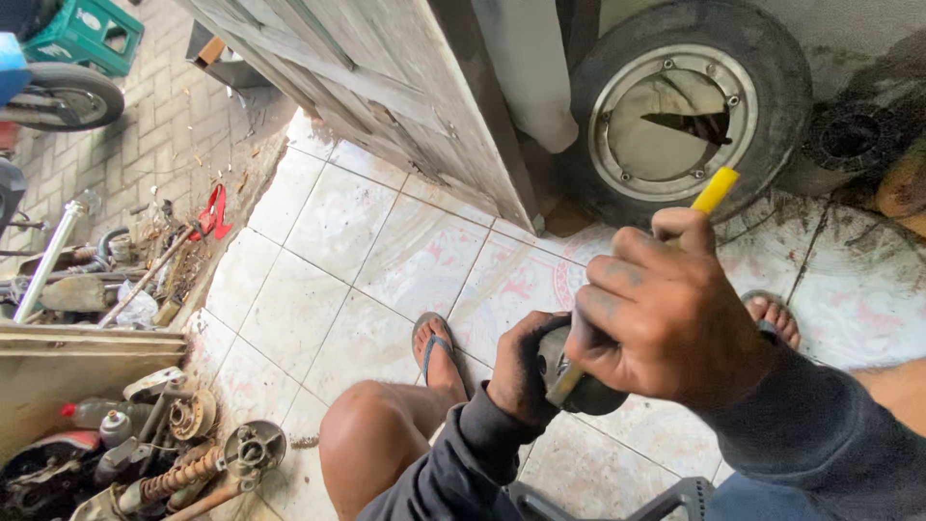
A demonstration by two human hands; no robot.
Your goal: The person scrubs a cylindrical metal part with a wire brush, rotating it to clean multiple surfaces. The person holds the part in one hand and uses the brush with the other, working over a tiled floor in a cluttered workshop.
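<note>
Starting far left, a pile of greasy parts (174, 453) lies beside the wooden board (87, 357), a coil spring and a round hub among them, and red-handled pliers (214, 214) rest at the edge of the brick paving. Moving in across the white floor tiles (328, 280), my bare knee is up and my sandalled foot (436, 349) is planted flat. Now my left hand (521, 371), black with grease, is wrapped around a dark round metal part (569, 376), cupping it from the left and holding it above the tiles between my feet. My right hand (666, 314) is clenched tight around a yellow-handled tool (712, 193), handle sticking up past my knuckles, the lower end pressed against that round part; its tip I cannot make out. Behind my right hand a small tyre on its rim (685, 106) leans against the wall, just beside the grey door (386, 87).
</note>
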